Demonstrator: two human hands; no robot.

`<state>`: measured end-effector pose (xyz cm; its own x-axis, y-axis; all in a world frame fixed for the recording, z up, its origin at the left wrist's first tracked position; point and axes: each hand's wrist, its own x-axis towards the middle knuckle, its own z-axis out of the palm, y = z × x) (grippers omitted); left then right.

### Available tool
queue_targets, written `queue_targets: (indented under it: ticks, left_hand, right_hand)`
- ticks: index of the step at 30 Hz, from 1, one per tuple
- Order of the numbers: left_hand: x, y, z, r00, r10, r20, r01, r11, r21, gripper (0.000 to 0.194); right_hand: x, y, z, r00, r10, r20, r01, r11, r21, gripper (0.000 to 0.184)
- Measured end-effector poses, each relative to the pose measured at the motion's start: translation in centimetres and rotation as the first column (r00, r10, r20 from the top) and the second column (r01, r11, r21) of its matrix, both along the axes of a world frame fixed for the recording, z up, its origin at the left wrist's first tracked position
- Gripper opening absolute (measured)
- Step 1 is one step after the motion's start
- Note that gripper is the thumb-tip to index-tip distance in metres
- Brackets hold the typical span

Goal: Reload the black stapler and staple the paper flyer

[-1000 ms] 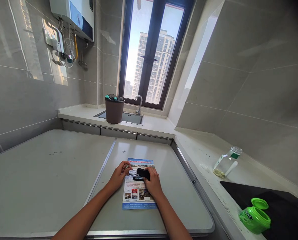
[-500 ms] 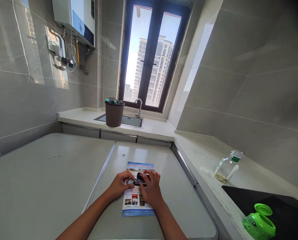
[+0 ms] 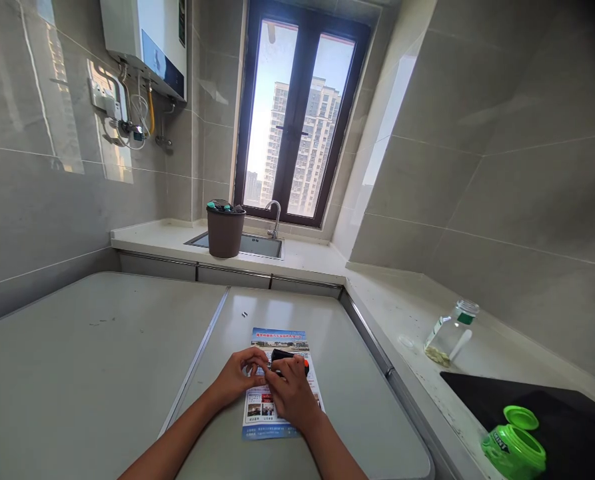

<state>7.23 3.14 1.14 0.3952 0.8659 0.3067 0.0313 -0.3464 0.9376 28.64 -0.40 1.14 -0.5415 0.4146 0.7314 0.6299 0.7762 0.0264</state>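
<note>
A printed leaflet (image 3: 270, 430) lies flat on the table, and both my hands are over it. A black stapler (image 3: 280, 355), as far as its shape shows, sits on the leaflet with an orange-red spot at its right end; my fingers hide much of it. My right hand (image 3: 293, 393) lies over the stapler's near side, fingers bent around it. My left hand (image 3: 240, 379) is closed in a pinch at the stapler's left end, its fingertips meeting those of my right hand. What the left fingers hold is hidden. Two small silver pieces (image 3: 244, 314), like staple strips, lie beyond the leaflet.
The pale table (image 3: 102, 373) meets a white counter (image 3: 377, 293) at the back and right. A brown bin (image 3: 226, 233) stands by the sink (image 3: 262, 247). On the right are a glass jar (image 3: 450, 337), a green mint tub (image 3: 514, 450) and a black hob (image 3: 567, 420).
My right hand has shifted left and down, its fingers now against my left fingertips. The stapler's orange-red spot has come into view. The small silver piece at my left fingers is now hidden.
</note>
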Motion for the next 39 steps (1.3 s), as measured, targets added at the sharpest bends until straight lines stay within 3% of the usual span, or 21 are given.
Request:
queue_targets:
  ticks: [5, 8, 11, 15, 18, 20, 30, 39]
  left_hand:
    - [-0.1, 0.2, 0.0, 0.998, 0.011, 0.058, -0.012, 1.0, 0.024, 0.045]
    - [-0.4, 0.5, -0.1, 0.991, 0.091, 0.098, -0.096, 0.994, 0.048, 0.037]
    - [-0.6, 0.7, -0.2, 0.981, 0.145, 0.126, -0.15, 0.988, 0.033, 0.034]
    - [-0.4, 1.0, -0.6, 0.98, 0.159, 0.121, -0.164, 0.986, 0.028, 0.034]
    - [-0.3, 1.2, -0.9, 0.979, 0.187, 0.085, -0.191, 0.981, 0.043, 0.037]
    - [-0.2, 1.4, -1.0, 0.976, 0.207, 0.072, -0.21, 0.977, 0.044, 0.039]
    - [-0.4, 1.6, -0.9, 0.968, 0.252, -0.015, -0.25, 0.964, 0.096, 0.041]
    - [-0.3, 1.5, -0.5, 0.966, 0.258, -0.024, -0.254, 0.961, 0.11, 0.041]
  right_hand:
    - [0.1, 0.4, 0.3, 0.989, -0.028, -0.143, 0.036, 0.998, 0.049, 0.021]
    - [1.5, 1.6, 0.1, 0.902, -0.226, -0.368, 0.249, 0.968, 0.015, 0.015]
    - [4.1, 3.5, 0.0, 0.754, -0.475, -0.454, 0.478, 0.87, -0.117, 0.018]
    - [8.0, 6.9, 0.4, 0.675, -0.691, -0.258, 0.605, 0.719, -0.343, 0.027]
    - [10.0, 9.7, 0.6, 0.672, -0.741, -0.001, 0.654, 0.594, -0.468, 0.034]
    - [10.7, 11.5, 0.3, 0.678, -0.731, 0.069, 0.656, 0.56, -0.507, 0.035]
    - [9.5, 16.0, -1.7, 0.725, -0.653, 0.218, 0.648, 0.54, -0.538, 0.044]
    - [9.9, 15.8, -1.6, 0.724, -0.666, 0.182, 0.635, 0.539, -0.553, 0.056]
